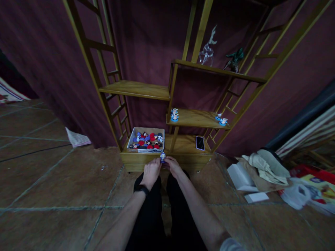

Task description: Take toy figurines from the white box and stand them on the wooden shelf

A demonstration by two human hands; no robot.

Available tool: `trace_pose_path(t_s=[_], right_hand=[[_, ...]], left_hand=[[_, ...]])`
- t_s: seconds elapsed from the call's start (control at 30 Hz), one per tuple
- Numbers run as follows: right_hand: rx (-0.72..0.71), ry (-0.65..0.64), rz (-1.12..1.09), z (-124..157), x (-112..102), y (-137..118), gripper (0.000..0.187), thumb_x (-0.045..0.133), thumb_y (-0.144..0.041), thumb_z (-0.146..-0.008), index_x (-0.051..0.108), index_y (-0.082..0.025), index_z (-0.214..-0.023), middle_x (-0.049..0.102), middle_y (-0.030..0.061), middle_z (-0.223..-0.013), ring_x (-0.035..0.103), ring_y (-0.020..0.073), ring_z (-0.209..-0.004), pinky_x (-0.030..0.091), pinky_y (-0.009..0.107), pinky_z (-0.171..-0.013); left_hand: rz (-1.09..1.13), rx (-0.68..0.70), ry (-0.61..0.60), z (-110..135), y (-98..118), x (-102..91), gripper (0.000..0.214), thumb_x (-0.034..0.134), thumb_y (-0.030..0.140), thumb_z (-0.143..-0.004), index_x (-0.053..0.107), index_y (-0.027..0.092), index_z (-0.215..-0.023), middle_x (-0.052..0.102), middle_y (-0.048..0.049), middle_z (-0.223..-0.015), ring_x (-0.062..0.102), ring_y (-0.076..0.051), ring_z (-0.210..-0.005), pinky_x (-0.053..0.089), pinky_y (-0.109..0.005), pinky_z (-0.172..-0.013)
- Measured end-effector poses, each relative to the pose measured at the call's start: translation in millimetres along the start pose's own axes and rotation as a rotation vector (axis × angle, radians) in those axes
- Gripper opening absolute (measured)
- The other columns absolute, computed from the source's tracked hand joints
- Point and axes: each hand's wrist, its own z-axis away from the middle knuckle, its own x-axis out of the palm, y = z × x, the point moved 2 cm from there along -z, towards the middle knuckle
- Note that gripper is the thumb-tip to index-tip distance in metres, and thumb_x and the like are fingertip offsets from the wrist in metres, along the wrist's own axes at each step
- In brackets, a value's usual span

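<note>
A small blue and white figurine [162, 156] is pinched between my left hand [151, 172] and my right hand [173, 166], just in front of the bottom board of a wooden shelf unit [183, 144]. Both hands have their fingers closed around it. A white box [146, 139] full of several small red and blue figurines stands on the bottom board, just beyond my left hand. Another figurine [174, 115] stands on the middle shelf at its left end, and two more figurines [221, 120] stand at its right end.
A black phone [200, 143] lies on the bottom board at the right. A glass deer [207, 48] and a dark green ornament [235, 59] stand on the upper shelf. White boxes, cloth and bags [264, 170] lie on the tiled floor to the right.
</note>
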Motion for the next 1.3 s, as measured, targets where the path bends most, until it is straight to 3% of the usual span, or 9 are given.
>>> trace_pose_path(t_s=[0.2, 0.33, 0.47, 0.83, 1.3], right_hand=[[-0.002, -0.012, -0.070, -10.1, -12.8, 7.4, 0.021, 0.071, -0.029, -0.055, 0.060, -0.018, -0.069, 0.066, -0.0011, -0.070, 0.061, 0.0139, -0.064, 0.048, 0.027, -0.067], [-0.037, -0.068, -0.102, -12.1, -14.0, 13.1, 0.021, 0.073, -0.027, -0.055, 0.060, -0.018, -0.069, 0.067, 0.0003, -0.077, 0.062, 0.0148, -0.074, 0.048, 0.027, -0.071], [0.007, -0.084, -0.152, -13.5, -13.2, 21.1, 0.024, 0.074, -0.028, -0.056, 0.061, -0.018, -0.074, 0.068, 0.0013, -0.080, 0.063, 0.0156, -0.077, 0.048, 0.029, -0.075], [0.065, -0.175, -0.113, -13.1, -17.7, 18.9, 0.024, 0.075, -0.026, -0.055, 0.063, -0.016, -0.072, 0.068, 0.0036, -0.080, 0.064, 0.0167, -0.078, 0.046, 0.036, -0.082], [0.118, -0.260, 0.053, -7.1, -19.3, 13.3, 0.027, 0.074, -0.031, -0.054, 0.063, -0.015, -0.072, 0.066, 0.0044, -0.076, 0.063, 0.0182, -0.079, 0.047, 0.037, -0.081]], left_hand=[[0.062, -0.070, -0.058, -10.5, 1.4, 7.5, 0.020, 0.046, 0.027, -0.083, 0.055, 0.020, -0.100, 0.065, -0.0088, -0.091, 0.063, -0.021, -0.080, 0.043, -0.028, -0.068], [0.263, -0.095, -0.004, -8.2, -1.2, 11.5, 0.026, 0.047, 0.017, -0.081, 0.052, 0.020, -0.106, 0.065, -0.0070, -0.100, 0.061, -0.018, -0.091, 0.043, -0.028, -0.079], [0.357, -0.114, 0.039, -4.0, -9.3, 11.3, 0.028, 0.048, 0.018, -0.080, 0.051, 0.019, -0.108, 0.065, -0.0071, -0.099, 0.062, -0.019, -0.090, 0.045, -0.030, -0.079], [0.254, -0.047, -0.047, 2.3, -7.7, 9.1, 0.012, 0.045, 0.026, -0.084, 0.052, 0.021, -0.092, 0.066, -0.0059, -0.087, 0.064, -0.020, -0.081, 0.045, -0.030, -0.071], [-0.014, -0.081, -0.159, 12.0, -1.7, 5.1, 0.018, 0.033, 0.028, -0.089, 0.047, 0.019, -0.096, 0.064, -0.0077, -0.089, 0.062, -0.019, -0.082, 0.041, -0.027, -0.068]])
